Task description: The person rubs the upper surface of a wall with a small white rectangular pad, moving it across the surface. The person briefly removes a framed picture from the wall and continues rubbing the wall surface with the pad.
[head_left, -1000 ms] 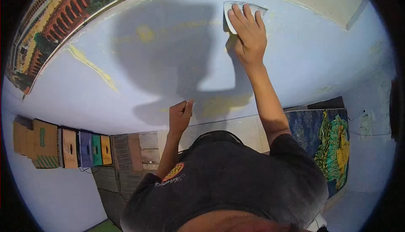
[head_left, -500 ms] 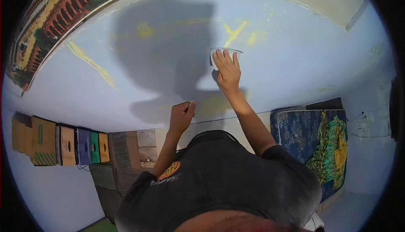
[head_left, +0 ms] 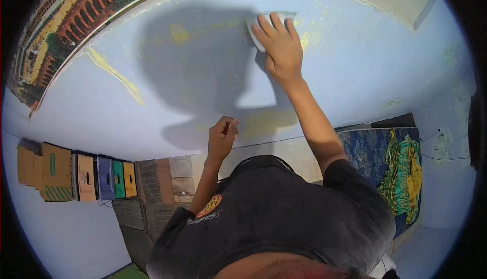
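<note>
A white-backed sheet with a dark edge, apparently sandpaper (head_left: 255, 39), lies against the pale blue wall (head_left: 187, 96). My right hand (head_left: 285, 53) presses it there with spread fingers, high up right of the middle. Faded yellow patches show around it: a yellow patch (head_left: 306, 39) just to its right and another yellow patch (head_left: 178, 34) to the left in shadow. Nearer to me, my left hand (head_left: 222, 139) is curled into a loose fist beside the lower wall, with nothing visible sticking out of it.
A picture panel (head_left: 86, 15) hangs at the upper left, near a yellow streak (head_left: 115, 76). Cardboard boxes (head_left: 56, 165) and coloured drawer fronts (head_left: 105, 177) stand at the left. On the right lies a blue mattress (head_left: 362, 150) with a green-yellow cloth (head_left: 403, 172).
My right hand has slid the sandpaper up the wall, over the yellow Y-shaped mark, which is now covered or gone. My left hand stays curled in nearly the same place.
</note>
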Motion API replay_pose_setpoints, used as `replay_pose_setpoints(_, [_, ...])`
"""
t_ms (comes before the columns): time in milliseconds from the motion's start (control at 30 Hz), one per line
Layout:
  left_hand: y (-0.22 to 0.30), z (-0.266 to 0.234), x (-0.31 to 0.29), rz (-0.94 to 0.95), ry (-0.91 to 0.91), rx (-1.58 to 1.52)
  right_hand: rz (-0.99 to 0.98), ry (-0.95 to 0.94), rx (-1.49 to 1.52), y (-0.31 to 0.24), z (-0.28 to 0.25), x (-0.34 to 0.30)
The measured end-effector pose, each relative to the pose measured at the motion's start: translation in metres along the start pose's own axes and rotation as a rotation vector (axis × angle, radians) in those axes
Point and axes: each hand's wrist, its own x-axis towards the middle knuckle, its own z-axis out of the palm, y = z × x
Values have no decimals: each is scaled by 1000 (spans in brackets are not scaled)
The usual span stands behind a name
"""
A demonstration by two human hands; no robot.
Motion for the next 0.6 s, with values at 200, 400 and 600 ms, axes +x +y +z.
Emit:
replay_pose_setpoints(200, [1,-7,-5,-23,6,-35,75,45,5,-4,29,-27])
replay_pose_setpoints(400, [1,-9,-6,-81,-21,-16,158,-102,13,-23,43,-107])
replay_pose_setpoints(600, [7,-3,-4,-57,-58,-33,163,-124,99,-23,36,-104])
